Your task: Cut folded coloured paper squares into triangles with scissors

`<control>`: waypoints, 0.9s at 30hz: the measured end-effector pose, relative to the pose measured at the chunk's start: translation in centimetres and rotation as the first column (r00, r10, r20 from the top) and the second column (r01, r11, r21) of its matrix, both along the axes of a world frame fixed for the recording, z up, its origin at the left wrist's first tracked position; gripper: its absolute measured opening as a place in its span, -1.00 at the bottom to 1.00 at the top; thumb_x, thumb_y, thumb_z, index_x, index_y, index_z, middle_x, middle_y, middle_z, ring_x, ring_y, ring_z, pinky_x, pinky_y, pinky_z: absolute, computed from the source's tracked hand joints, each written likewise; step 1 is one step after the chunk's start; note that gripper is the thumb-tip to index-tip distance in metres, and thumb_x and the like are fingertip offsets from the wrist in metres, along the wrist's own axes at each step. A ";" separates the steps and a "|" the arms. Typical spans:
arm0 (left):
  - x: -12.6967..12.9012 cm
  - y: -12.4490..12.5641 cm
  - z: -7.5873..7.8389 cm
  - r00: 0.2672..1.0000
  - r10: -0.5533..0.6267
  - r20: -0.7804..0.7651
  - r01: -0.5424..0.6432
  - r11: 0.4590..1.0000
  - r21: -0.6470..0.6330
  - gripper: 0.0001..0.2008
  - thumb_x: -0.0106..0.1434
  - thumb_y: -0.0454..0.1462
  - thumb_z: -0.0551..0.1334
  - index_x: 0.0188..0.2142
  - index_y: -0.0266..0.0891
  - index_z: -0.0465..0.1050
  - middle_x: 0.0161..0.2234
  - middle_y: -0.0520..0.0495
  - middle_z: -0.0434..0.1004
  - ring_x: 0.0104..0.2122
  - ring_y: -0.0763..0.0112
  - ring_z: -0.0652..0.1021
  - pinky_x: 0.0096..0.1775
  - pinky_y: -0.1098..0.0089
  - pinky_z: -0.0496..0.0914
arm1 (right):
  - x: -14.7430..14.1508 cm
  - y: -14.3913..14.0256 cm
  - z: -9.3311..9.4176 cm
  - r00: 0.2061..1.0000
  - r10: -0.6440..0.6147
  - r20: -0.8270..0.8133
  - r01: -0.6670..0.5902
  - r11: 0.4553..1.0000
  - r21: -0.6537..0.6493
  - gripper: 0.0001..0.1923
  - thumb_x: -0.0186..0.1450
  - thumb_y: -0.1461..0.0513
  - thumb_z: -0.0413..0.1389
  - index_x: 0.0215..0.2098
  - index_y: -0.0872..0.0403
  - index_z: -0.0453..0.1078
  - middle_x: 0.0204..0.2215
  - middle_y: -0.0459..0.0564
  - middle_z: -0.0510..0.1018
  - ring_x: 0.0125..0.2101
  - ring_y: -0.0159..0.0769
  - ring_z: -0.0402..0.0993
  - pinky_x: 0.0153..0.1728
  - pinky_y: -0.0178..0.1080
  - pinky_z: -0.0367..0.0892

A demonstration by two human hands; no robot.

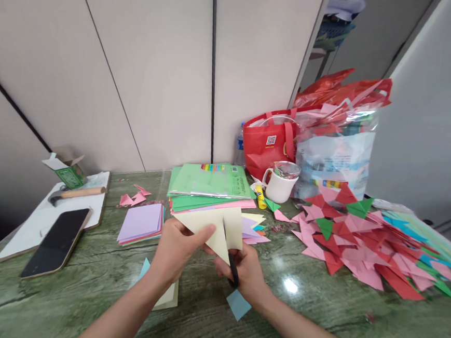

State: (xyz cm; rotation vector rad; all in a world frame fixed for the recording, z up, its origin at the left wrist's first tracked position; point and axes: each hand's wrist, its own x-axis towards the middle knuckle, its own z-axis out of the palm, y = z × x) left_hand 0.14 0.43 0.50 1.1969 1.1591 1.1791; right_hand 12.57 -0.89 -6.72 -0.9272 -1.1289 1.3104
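My left hand [176,251] pinches a folded cream paper sheet [215,225] held above the green table [84,283]. My right hand [246,272] grips black-handled scissors [233,268], whose blade runs up into a slit in the cream paper. A small blue paper scrap [238,304] lies on the table under my right wrist. Another cream sheet [168,297] and a blue corner [144,269] lie beneath my left forearm.
Stacks of coloured paper [208,193] and a lilac pile [141,223] lie behind my hands. A heap of folded triangles [363,247] fills the right. White mug [281,184], glue stick [260,197], red bag [270,141], phone [58,242], hammer [77,194] on a clipboard.
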 end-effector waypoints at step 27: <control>0.3 -0.3 0.1 0.997 -0.074 0.009 0.074 0.996 -0.047 -0.84 -0.07 -0.31 0.33 -0.44 -0.38 0.53 -0.47 -0.11 0.61 -0.58 0.32 0.53 -0.51 0.32 0.46 | 0.0 0.2 -0.8 0.997 -0.071 0.016 0.069 0.991 0.118 -0.61 -0.05 0.20 0.29 -0.26 0.10 0.38 -0.40 0.02 0.60 -0.39 -0.14 0.52 -0.39 -0.22 0.45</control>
